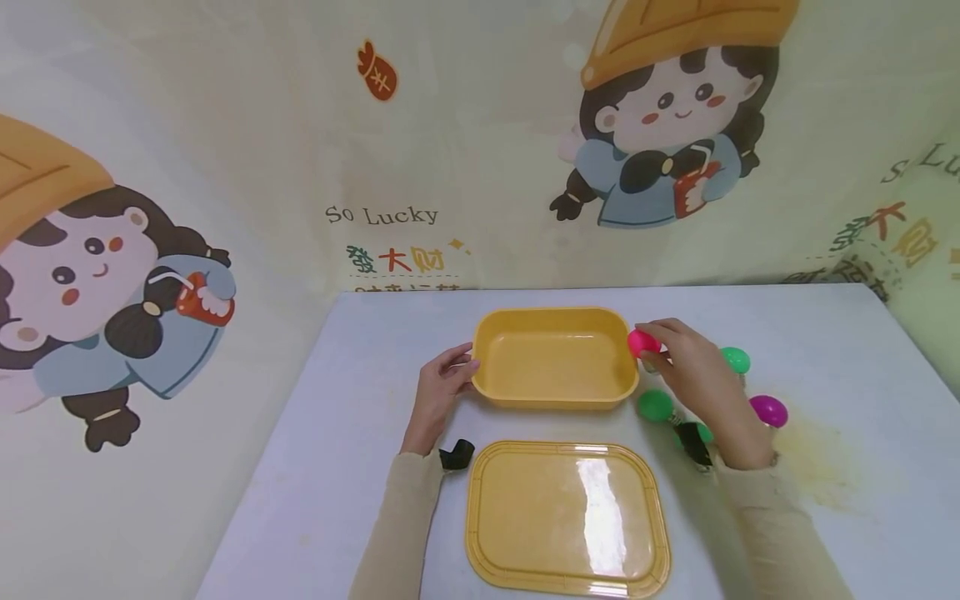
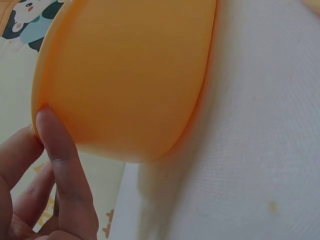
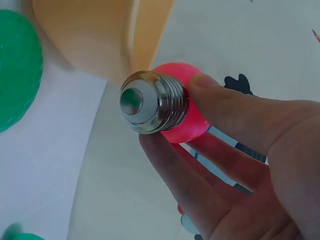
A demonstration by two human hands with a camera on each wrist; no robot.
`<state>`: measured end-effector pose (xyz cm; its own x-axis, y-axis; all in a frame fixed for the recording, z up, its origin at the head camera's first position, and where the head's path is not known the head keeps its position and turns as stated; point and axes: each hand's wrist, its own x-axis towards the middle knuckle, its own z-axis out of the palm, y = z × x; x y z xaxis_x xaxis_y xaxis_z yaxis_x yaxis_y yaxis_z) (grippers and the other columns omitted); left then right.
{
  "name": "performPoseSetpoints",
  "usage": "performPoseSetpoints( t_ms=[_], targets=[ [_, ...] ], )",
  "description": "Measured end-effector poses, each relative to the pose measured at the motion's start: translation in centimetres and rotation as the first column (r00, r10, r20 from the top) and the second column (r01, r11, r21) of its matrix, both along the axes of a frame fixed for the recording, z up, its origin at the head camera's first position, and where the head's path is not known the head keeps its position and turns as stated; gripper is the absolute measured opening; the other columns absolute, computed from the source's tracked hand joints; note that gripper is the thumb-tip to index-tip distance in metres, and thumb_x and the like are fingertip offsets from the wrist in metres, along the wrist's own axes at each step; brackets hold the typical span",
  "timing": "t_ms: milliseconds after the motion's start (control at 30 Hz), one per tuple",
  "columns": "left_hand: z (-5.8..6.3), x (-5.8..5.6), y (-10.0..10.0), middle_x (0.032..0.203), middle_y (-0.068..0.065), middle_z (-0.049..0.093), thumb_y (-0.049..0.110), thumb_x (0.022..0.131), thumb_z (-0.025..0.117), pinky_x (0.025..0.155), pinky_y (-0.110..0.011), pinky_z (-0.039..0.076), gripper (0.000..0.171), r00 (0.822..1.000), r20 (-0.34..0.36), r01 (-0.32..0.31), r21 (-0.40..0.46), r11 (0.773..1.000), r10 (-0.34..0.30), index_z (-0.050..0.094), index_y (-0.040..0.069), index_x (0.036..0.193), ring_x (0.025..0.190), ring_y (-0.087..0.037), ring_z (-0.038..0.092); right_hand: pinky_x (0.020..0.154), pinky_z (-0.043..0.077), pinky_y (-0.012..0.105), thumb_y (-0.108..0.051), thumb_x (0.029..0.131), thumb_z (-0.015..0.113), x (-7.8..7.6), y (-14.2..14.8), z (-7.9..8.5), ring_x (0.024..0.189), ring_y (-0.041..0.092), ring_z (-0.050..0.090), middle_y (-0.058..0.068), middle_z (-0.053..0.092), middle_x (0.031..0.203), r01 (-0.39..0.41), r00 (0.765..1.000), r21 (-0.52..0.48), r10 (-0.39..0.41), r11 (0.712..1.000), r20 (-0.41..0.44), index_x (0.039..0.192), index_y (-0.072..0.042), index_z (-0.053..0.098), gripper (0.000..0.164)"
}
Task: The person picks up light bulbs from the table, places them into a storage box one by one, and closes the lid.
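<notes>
A pink light bulb (image 3: 186, 125) with a silver screw base is pinched between the thumb and fingers of my right hand (image 1: 697, 375). In the head view this bulb sits right at the right rim of a yellow plastic box (image 1: 555, 362), whose inside shows bare. My left hand (image 1: 438, 387) grips the box's left rim, its thumb and fingers on either side of the edge (image 2: 37, 95). Close to my right hand lie a green bulb (image 1: 656, 405), another green bulb (image 1: 737, 360) and a purple bulb (image 1: 768, 411). A further green bulb (image 1: 703, 432) is partly hidden by the black wrist strap.
A yellow lid (image 1: 566, 517) lies flat on the white table (image 1: 315, 500) in front of the box, between my forearms. Behind the table's far edge hangs a printed cloth (image 1: 480, 150) with cartoon figures.
</notes>
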<state>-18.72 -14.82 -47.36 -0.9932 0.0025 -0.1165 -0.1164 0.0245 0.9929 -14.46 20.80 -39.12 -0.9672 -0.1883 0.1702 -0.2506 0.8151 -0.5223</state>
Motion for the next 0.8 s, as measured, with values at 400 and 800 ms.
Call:
performPoseSetpoints(
  t_ms=[400,800],
  targets=[
    [0.1,0.0,0.0,0.112,-0.013,0.064,0.012,0.091,0.072,0.067,-0.023,0.057,0.037,1.000,-0.020,0.005,0.010,1.000,-0.005,0.066,0.009,0.128,0.085,-0.016,0.066,0.088,0.054,0.053,-0.006,0.091,0.069,-1.0,-1.8,0.5,0.108,0.040,0.060,0.023,0.057,0.126,-0.027,0.999,-0.011,0.027,1.000,0.020,0.130,0.004,0.059,0.041],
    [0.4,0.1,0.1,0.109,-0.009,0.063,0.009,0.092,0.070,0.066,-0.021,0.056,0.037,1.000,-0.001,-0.003,0.013,1.000,0.003,0.065,0.005,0.129,0.088,-0.019,0.065,0.087,0.057,0.049,-0.006,0.090,0.071,-2.7,-3.6,0.4,0.105,0.036,0.059,0.021,0.060,0.120,-0.046,0.998,-0.034,0.047,0.998,0.043,0.124,0.003,0.063,0.037]
  ],
)
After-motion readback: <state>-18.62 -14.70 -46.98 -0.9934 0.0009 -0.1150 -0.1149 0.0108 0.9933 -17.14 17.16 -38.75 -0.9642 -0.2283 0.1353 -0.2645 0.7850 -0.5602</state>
